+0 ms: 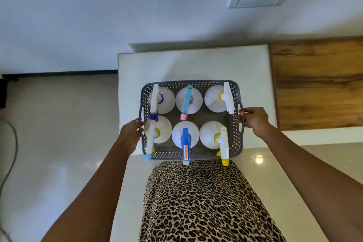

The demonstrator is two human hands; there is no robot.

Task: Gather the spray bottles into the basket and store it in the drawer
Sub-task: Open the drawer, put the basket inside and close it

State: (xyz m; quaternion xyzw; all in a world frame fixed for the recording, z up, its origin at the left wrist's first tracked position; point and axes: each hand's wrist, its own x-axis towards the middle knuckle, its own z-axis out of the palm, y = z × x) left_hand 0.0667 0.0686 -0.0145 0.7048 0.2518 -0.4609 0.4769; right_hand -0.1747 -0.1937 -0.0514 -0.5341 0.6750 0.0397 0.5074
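A grey perforated basket (234, 139) is at the front edge of a white cabinet top (196, 65). Several white spray bottles stand upright inside it in two rows, among them one with a blue trigger head (185, 139), one with a light blue head (187, 100) and one with a yellow nozzle (224, 144). My left hand (130, 133) grips the basket's left handle. My right hand (253, 121) grips the right handle. Whether the basket rests on the top or is lifted off it I cannot tell.
A wooden counter surface (318, 84) adjoins the white top on the right. The glossy tiled floor (59, 133) lies to the left, with a dark cable (11, 147) at the far left. My leopard-print garment (196, 202) fills the lower middle. No drawer is visible.
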